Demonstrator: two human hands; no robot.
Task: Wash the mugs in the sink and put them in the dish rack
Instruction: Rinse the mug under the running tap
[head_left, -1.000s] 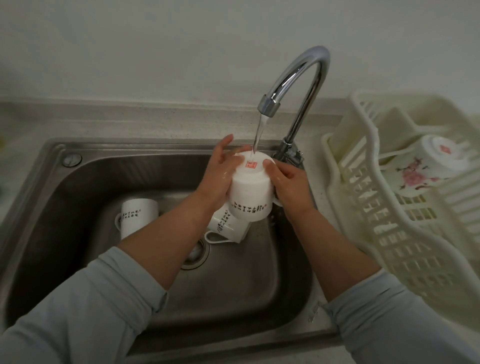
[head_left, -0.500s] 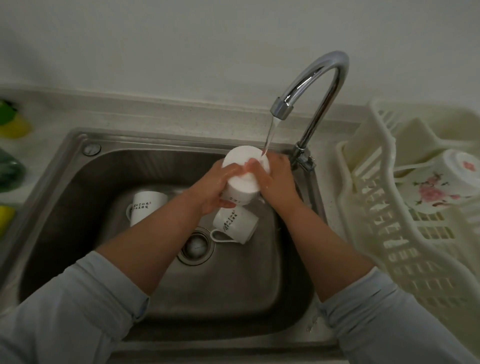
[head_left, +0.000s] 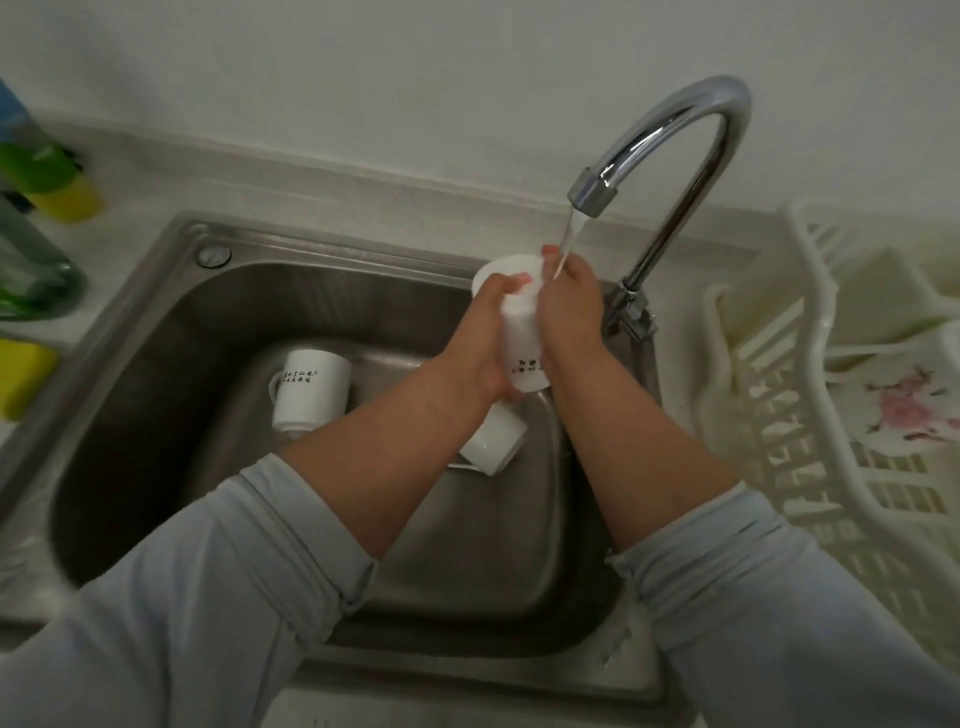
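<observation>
Pale grey stone surface (head_left: 363, 192) runs under a blank wall and frames the stainless steel sink (head_left: 156, 332). To its right stands the cream slatted plastic dish rack (head_left: 769, 415), which already holds a white mug with pink flowers (head_left: 904, 410). The curved chrome tap (head_left: 691, 119) is running. Two white mugs with black lettering wait in the basin: one on its side at the left (head_left: 311, 387), another half hidden beneath the forearms (head_left: 493, 434). The third lettered white mug (head_left: 519, 332) is held above the basin beneath the spout. A second ago it sat base-up with the water striking its base; it is now tipped, base leaning away and leftward. The left hand (head_left: 483, 338) is curled round its left side, and the right hand (head_left: 569, 312) has slid higher, wrapped round the right side. The thin stream of water (head_left: 569, 239) now lands on the right hand's fingers at the mug's far edge. This looks like rubbing and rinsing the outside, so racking this mug is probably a few moments off.
</observation>
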